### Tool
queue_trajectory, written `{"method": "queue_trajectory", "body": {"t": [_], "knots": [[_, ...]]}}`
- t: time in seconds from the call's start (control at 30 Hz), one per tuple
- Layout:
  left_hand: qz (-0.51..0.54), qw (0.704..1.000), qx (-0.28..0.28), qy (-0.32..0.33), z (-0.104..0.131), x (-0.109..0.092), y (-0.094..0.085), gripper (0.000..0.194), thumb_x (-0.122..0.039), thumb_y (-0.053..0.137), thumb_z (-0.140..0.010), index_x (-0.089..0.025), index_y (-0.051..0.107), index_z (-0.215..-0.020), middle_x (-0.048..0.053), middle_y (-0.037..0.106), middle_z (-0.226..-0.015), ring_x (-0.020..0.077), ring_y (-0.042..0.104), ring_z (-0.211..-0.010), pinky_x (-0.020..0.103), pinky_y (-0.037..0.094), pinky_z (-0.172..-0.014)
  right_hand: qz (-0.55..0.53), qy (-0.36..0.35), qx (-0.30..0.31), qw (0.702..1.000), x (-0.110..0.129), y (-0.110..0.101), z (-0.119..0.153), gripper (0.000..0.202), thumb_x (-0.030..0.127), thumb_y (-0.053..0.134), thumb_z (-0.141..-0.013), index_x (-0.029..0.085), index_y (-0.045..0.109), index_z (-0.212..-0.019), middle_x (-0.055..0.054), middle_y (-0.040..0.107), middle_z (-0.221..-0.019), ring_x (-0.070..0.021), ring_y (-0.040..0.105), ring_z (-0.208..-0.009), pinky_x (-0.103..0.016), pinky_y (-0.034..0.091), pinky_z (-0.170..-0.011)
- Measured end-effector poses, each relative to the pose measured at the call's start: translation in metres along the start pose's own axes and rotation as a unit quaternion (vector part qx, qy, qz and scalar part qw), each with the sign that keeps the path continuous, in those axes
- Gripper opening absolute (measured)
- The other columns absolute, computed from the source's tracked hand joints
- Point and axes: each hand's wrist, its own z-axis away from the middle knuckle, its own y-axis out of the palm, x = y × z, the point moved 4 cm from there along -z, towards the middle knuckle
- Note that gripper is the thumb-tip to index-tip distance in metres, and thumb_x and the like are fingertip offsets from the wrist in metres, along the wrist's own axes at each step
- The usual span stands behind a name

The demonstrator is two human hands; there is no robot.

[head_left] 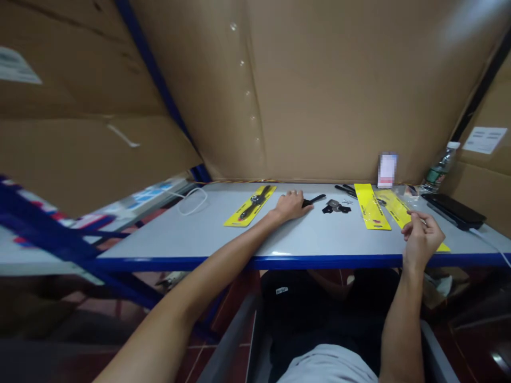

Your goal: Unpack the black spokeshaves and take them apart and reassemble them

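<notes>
My left hand (290, 206) lies over a slim black piece (317, 199) on the table, its fingers curled down around one end. The hand hides much of that piece, so its kind is unclear. Just right of it are small dark flat parts (336, 206) and some tiny silvery bits (348, 201). My right hand (423, 234) is raised at the table's right side with thumb and fingers pinched together. What they hold, if anything, is too small to name. Beneath that hand runs a yellow packaging card (395, 208), and another yellow card (371, 207) lies beside it.
On the left lies a yellow card (231, 219) bearing a long black item with a round silvery middle (255, 200). A phone (387, 170), a water bottle (438, 171) and a black flat device (455, 210) with a white cable stand right. Cardboard (339, 90) walls the back.
</notes>
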Motion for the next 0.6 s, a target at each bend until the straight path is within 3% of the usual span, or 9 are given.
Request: {"method": "queue_trajectory", "body": {"t": [0.1,0.2,0.3,0.4,0.5,0.6], "knots": [[0.029,0.996,0.080,-0.016,-0.002,0.016,-0.009,0.072,-0.072,0.044,-0.095,-0.010,0.065,-0.126,0.024,0.069,-0.123,0.0351,0.067,-0.112,0.038,0.048,-0.090,0.012,-0.004,0.028,1.000,0.002,0.006,0.002,0.023,0.039,0.070,-0.080,0.016,0.071,-0.086,0.005,0.054,-0.047,-0.0101,0.043,-0.039,-0.021,0.027,-0.040],[0.050,0.987,0.154,0.007,-0.004,0.030,-0.013,0.049,-0.057,0.058,-0.092,-0.016,0.072,-0.115,0.017,0.074,-0.115,0.0291,0.070,-0.101,0.031,0.047,-0.079,0.012,-0.001,0.050,0.999,0.004,0.013,0.006,0.024,0.039,0.070,-0.081,0.016,0.071,-0.086,0.005,0.054,-0.048,-0.0096,0.042,-0.039,-0.021,0.027,-0.040],[0.078,0.987,0.135,0.036,-0.008,0.036,-0.013,0.030,-0.040,0.068,-0.086,-0.017,0.076,-0.102,0.013,0.077,-0.106,0.0254,0.070,-0.096,0.027,0.044,-0.071,0.018,-0.001,0.084,0.996,0.007,0.023,0.016,0.025,0.041,0.069,-0.082,0.016,0.071,-0.087,0.005,0.054,-0.048,-0.0094,0.041,-0.039,-0.021,0.027,-0.040],[0.147,0.985,0.094,0.021,-0.012,0.039,-0.012,0.018,-0.030,0.074,-0.080,-0.015,0.074,-0.090,0.009,0.076,-0.087,0.0220,0.071,-0.083,0.026,0.044,-0.067,0.029,0.004,0.151,0.988,0.013,0.041,0.031,0.028,0.044,0.068,-0.084,0.017,0.070,-0.089,0.005,0.053,-0.048,-0.0098,0.041,-0.040,-0.022,0.030,-0.041],[0.283,0.951,0.121,-0.030,-0.011,0.042,-0.007,0.010,-0.019,0.074,-0.079,-0.014,0.068,-0.086,0.002,0.069,-0.064,0.0160,0.066,-0.058,0.024,0.046,-0.059,0.064,-0.010,0.259,0.964,0.022,0.072,0.049,0.030,0.047,0.064,-0.087,0.017,0.071,-0.090,0.005,0.053,-0.048,-0.0108,0.043,-0.041,-0.023,0.032,-0.043],[0.388,0.907,0.155,-0.059,-0.009,0.040,-0.003,0.012,-0.013,0.075,-0.079,-0.014,0.063,-0.084,-0.001,0.062,-0.051,0.0134,0.059,-0.043,0.024,0.045,-0.051,0.128,-0.074,0.383,0.912,0.034,0.110,0.062,0.029,0.045,0.059,-0.090,0.019,0.070,-0.084,0.004,0.054,-0.048,-0.0126,0.048,-0.044,-0.025,0.035,-0.049]]}}
